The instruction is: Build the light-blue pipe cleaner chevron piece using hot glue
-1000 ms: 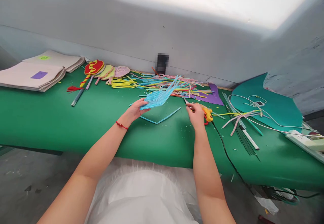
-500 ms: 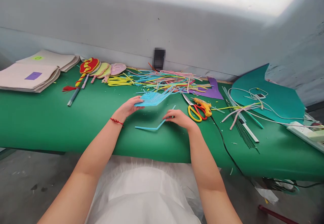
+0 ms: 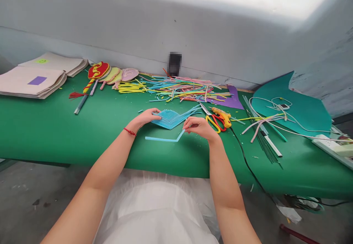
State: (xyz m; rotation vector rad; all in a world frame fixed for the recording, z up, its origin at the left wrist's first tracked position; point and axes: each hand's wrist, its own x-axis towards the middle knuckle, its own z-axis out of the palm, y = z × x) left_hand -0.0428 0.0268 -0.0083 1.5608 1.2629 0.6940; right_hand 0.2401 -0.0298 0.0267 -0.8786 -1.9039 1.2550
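My left hand (image 3: 149, 117) grips the left edge of a blue piece (image 3: 170, 119) made of nested bent strips, whose loose ends fan out to the right. In my right hand (image 3: 193, 125), pinched between thumb and fingers, is a single blue strip (image 3: 161, 139) bent at an angle, its long arm pointing left. The strip hangs just below the blue piece, apart from it. Scissors (image 3: 215, 122) with yellow and red handles lie right of my right hand, beside a yellow glue gun (image 3: 224, 117).
A pile of coloured strips (image 3: 187, 87) lies along the wall. Round decorated pieces (image 3: 99, 71) and paper stacks (image 3: 33, 82) are at the left. Thin rods (image 3: 264, 144), a white cable, a teal sheet (image 3: 303, 108) and a power strip (image 3: 328, 144) are at the right.
The blue piece has come lower and to the right in my left hand and now shows more of its face. My right hand has shifted slightly right with the bent strip.
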